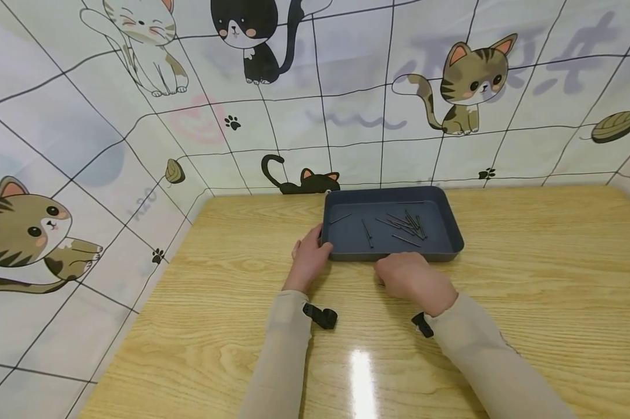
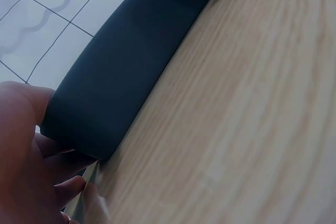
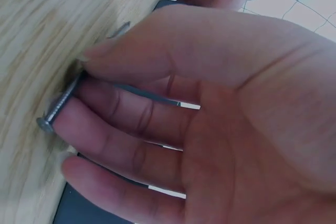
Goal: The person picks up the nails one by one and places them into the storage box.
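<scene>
A dark blue-grey rectangular tray lies on the wooden table with several thin metal nails inside, most of them bunched toward the right. My left hand grips the tray's near left corner. In the left wrist view, its thumb is at the upper edge of the tray wall and the fingers are lower at the side. Just in front of the tray's near wall, my right hand pinches a nail between thumb and fingers, close to the tabletop. The fingers cover the nail's middle; its flat head and far end show.
The wood-grain table extends on both sides of the tray and toward me. Behind it hangs a white gridded backdrop printed with cartoon cats, close to the tray's far edge. Black wrist mounts sit on both sleeves.
</scene>
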`<action>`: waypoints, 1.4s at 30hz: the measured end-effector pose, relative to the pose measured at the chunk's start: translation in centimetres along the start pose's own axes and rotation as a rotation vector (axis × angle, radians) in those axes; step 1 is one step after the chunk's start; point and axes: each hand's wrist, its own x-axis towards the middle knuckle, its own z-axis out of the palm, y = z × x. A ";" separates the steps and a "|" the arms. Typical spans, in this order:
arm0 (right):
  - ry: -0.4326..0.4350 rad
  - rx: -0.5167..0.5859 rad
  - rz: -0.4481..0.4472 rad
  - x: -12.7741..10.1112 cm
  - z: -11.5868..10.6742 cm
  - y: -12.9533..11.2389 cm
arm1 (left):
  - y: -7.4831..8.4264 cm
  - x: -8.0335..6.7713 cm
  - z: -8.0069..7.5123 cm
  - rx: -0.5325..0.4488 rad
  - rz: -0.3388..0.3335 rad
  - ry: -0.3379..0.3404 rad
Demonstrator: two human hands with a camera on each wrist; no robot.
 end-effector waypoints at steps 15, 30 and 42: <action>0.085 0.233 -0.095 -0.1 -1.2 0.1 | -0.3 -0.1 -0.1 -0.006 0.021 0.000; 0.282 0.296 -0.046 0.4 -1.7 1.8 | -0.5 -0.1 -0.1 0.015 0.022 0.001; 0.416 0.335 -0.021 0.1 -1.8 3.7 | -0.6 -0.1 0.0 0.011 0.027 -0.008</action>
